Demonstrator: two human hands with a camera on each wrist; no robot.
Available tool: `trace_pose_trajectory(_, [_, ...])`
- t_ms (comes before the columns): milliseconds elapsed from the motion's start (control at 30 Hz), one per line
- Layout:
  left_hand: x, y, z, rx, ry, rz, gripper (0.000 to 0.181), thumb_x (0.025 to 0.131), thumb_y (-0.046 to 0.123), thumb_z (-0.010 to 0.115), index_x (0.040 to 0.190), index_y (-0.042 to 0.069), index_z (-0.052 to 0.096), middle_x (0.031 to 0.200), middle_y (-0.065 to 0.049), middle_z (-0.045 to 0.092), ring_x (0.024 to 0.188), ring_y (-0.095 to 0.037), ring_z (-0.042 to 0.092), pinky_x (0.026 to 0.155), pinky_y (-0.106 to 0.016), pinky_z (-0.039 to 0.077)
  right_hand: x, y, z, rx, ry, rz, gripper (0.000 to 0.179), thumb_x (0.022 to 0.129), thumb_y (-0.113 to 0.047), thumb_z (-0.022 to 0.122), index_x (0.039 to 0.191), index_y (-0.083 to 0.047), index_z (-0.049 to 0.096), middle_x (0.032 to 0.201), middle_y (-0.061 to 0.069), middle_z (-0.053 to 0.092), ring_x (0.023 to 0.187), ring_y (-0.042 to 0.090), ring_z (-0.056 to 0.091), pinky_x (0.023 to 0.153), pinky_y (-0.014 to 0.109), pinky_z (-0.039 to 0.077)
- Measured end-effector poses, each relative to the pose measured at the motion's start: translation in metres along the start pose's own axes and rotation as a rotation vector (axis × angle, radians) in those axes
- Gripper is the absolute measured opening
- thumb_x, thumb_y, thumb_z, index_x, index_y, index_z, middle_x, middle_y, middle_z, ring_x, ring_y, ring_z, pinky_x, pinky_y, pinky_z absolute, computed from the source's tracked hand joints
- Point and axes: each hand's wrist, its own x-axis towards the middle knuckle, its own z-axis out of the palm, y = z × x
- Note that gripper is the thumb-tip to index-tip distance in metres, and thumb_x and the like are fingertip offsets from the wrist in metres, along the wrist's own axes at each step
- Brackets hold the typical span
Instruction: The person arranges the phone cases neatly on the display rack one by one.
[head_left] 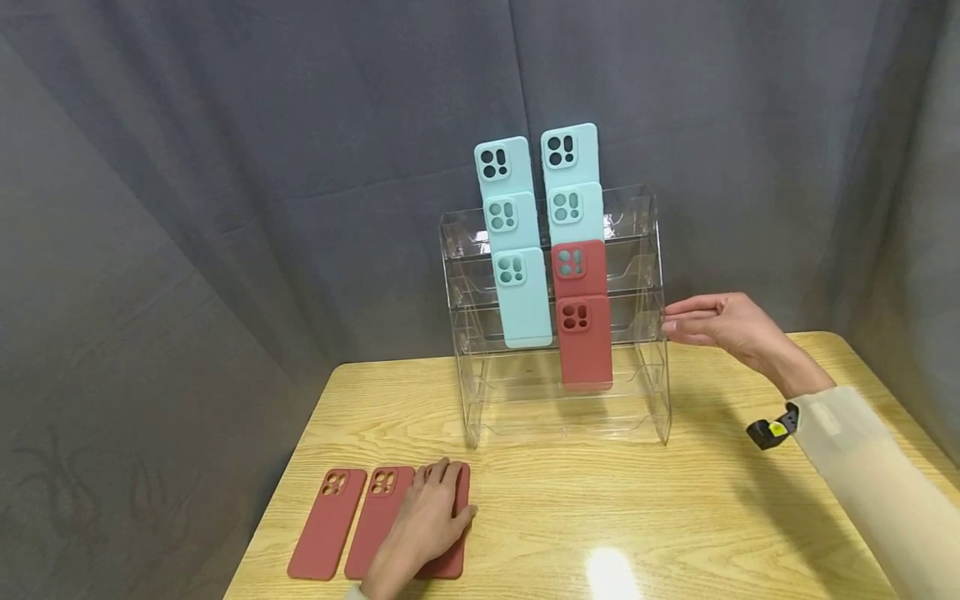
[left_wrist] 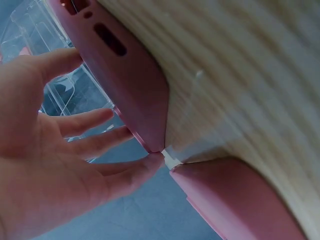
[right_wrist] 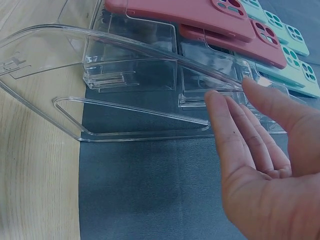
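My left hand (head_left: 427, 521) lies over the rightmost of three red phone cases on the table, covering much of that case (head_left: 448, 567). In the left wrist view its fingertips touch the face of the red case (left_wrist: 125, 85), fingers nearly straight. At the side of a clear acrylic display rack (head_left: 465, 367), my right hand (head_left: 723, 329) has its fingers extended. Thumb and fingertips of the right hand (right_wrist: 260, 165) are right at the rack's side edge in the right wrist view. Red cases (head_left: 585, 354) and mint cases (head_left: 525, 304) stand tilted back in the rack, in two columns.
Two more red cases, one at the far left (head_left: 326, 529) and a middle one (head_left: 382, 517), lie side by side on the wooden table (head_left: 570, 500). A grey curtain (head_left: 337, 167) hangs behind. A black strap device (head_left: 772, 429) is on the right wrist.
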Motion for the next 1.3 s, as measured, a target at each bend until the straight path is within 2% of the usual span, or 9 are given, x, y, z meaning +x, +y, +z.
trace_pose_trajectory(167, [0.002, 0.000, -0.001, 0.012, -0.009, -0.017, 0.070, 0.096, 0.038, 0.077, 0.149, 0.000, 0.052, 0.152, -0.026, 0.054, 0.136, -0.058, 0.051, 0.109, -0.071, 0.051, 0.003, 0.000, 0.000, -0.005, 0.005, 0.008, 0.061, 0.098, -0.019, 0.077, 0.147, 0.008, 0.053, 0.107, -0.012, 0.081, 0.101, 0.004, 0.077, 0.091, 0.019, 0.064])
trace_pose_trajectory(300, [0.006, 0.001, -0.004, 0.006, -0.050, -0.041, 0.071, 0.097, 0.040, 0.075, 0.152, 0.002, 0.051, 0.155, -0.025, 0.052, 0.135, -0.061, 0.050, 0.109, -0.074, 0.048, 0.004, -0.001, 0.000, -0.024, 0.008, 0.010, 0.064, 0.098, -0.020, 0.077, 0.149, 0.009, 0.050, 0.106, -0.014, 0.081, 0.101, 0.003, 0.077, 0.091, 0.020, 0.064])
trace_pose_trajectory(500, [0.010, 0.004, -0.009, 0.018, -0.109, -0.054, 0.068, 0.099, 0.041, 0.073, 0.153, 0.006, 0.052, 0.157, -0.025, 0.051, 0.134, -0.067, 0.048, 0.100, -0.076, 0.054, 0.004, -0.002, 0.000, -0.062, 0.009, 0.016, 0.066, 0.098, -0.022, 0.077, 0.150, 0.009, 0.048, 0.106, -0.014, 0.081, 0.101, 0.003, 0.077, 0.092, 0.019, 0.064])
trace_pose_trajectory(567, [0.011, 0.005, -0.010, 0.027, -0.104, -0.047, 0.064, 0.097, 0.038, 0.075, 0.151, 0.009, 0.056, 0.154, -0.025, 0.054, 0.130, -0.067, 0.050, 0.091, -0.075, 0.058, 0.004, -0.002, 0.000, -0.061, 0.008, 0.020, 0.066, 0.098, -0.021, 0.077, 0.150, 0.009, 0.049, 0.106, -0.014, 0.081, 0.101, 0.003, 0.077, 0.093, 0.019, 0.064])
trace_pose_trajectory(667, [0.013, 0.008, -0.010, 0.028, -0.094, -0.045, 0.059, 0.094, 0.032, 0.077, 0.148, 0.015, 0.061, 0.146, -0.022, 0.060, 0.121, -0.064, 0.056, 0.068, -0.065, 0.063, 0.004, -0.002, 0.001, -0.072, 0.011, 0.019, 0.066, 0.098, -0.022, 0.077, 0.149, 0.009, 0.049, 0.107, -0.014, 0.081, 0.101, 0.004, 0.077, 0.091, 0.019, 0.064])
trace_pose_trajectory(800, [0.016, 0.011, -0.009, 0.016, -0.067, -0.053, 0.060, 0.085, 0.028, 0.079, 0.143, 0.018, 0.066, 0.138, -0.017, 0.064, 0.108, -0.055, 0.060, 0.051, -0.047, 0.055, 0.004, -0.005, 0.001, -0.092, 0.018, 0.018, 0.067, 0.098, -0.025, 0.078, 0.149, 0.008, 0.049, 0.107, -0.014, 0.080, 0.101, 0.003, 0.077, 0.091, 0.019, 0.064])
trace_pose_trajectory(1000, [0.017, 0.016, -0.007, -0.009, 0.038, -0.067, 0.062, 0.081, 0.031, 0.080, 0.141, 0.021, 0.067, 0.137, -0.013, 0.064, 0.099, -0.043, 0.056, 0.047, -0.035, 0.047, 0.004, -0.004, 0.000, -0.099, 0.015, 0.010, 0.066, 0.098, -0.024, 0.077, 0.149, 0.009, 0.050, 0.107, -0.015, 0.080, 0.101, 0.003, 0.077, 0.092, 0.018, 0.064])
trace_pose_trajectory(1200, [0.022, 0.030, -0.014, -0.032, 0.214, -0.044, 0.057, 0.083, 0.033, 0.077, 0.139, 0.026, 0.068, 0.137, -0.008, 0.065, 0.100, -0.041, 0.054, 0.047, -0.029, 0.041, 0.004, -0.004, -0.001, -0.104, 0.015, 0.004, 0.066, 0.098, -0.024, 0.077, 0.148, 0.009, 0.050, 0.108, -0.014, 0.080, 0.100, 0.003, 0.077, 0.091, 0.019, 0.064])
trace_pose_trajectory(1300, [0.024, 0.039, -0.021, -0.047, 0.290, -0.027, 0.056, 0.083, 0.034, 0.076, 0.138, 0.029, 0.068, 0.137, -0.006, 0.065, 0.103, -0.041, 0.055, 0.049, -0.028, 0.043, 0.003, -0.004, 0.000, -0.096, 0.012, 0.006, 0.067, 0.098, -0.024, 0.078, 0.148, 0.009, 0.050, 0.109, -0.013, 0.080, 0.101, 0.003, 0.077, 0.092, 0.019, 0.064])
